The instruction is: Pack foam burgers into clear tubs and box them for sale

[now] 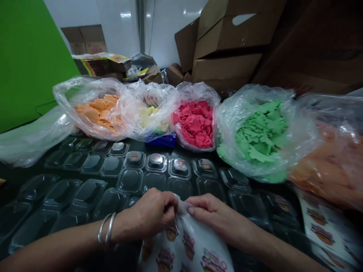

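My left hand (151,211), with two silver bangles at the wrist, is closed on the top edge of a white sticker sheet (195,241). Beside it my right hand (210,213) pinches the same edge between thumb and fingers. The sheet hangs down toward me and carries printed burger-like pictures. Beyond the hands, clear plastic containers (130,180) stand in rows on the dark table. Several in the back rows bear round stickers (180,163).
Behind the containers stand clear bags of orange pieces (99,109), pink pieces (197,122) and green pieces (262,132). A blue box (160,139) sits between them. More sticker sheets (326,230) lie at the right. Cardboard boxes (227,68) are at the back.
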Action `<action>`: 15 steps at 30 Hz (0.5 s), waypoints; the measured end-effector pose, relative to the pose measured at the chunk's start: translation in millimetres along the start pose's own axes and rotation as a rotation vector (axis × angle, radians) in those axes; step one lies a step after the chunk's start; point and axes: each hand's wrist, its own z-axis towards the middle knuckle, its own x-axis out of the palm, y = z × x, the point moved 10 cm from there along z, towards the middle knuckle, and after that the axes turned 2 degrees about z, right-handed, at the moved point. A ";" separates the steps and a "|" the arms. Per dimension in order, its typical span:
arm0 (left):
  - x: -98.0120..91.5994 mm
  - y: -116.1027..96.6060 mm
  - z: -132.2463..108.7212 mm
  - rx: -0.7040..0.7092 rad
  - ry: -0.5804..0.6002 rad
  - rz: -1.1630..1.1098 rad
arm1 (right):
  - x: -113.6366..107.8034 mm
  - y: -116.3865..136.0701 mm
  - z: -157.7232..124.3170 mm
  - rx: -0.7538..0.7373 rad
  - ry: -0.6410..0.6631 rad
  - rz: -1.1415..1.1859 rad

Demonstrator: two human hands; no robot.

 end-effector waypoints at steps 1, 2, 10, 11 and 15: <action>-0.5 -0.3 -0.1 0.006 -0.004 -0.017 | -3.3 -3.2 0.5 0.018 -0.011 -0.015; -0.8 -0.5 -0.2 0.007 -0.003 -0.039 | -6.5 -5.9 1.1 0.031 -0.023 -0.024; 3.1 3.1 -0.9 -0.024 0.061 -0.105 | 4.7 6.2 -0.1 -0.058 -0.001 -0.052; 3.1 1.8 -0.9 -0.008 0.063 -0.082 | 6.0 8.9 -0.4 -0.070 -0.011 -0.076; 3.3 -0.7 -1.1 0.025 0.056 -0.043 | 10.6 8.6 0.8 -0.056 -0.003 -0.101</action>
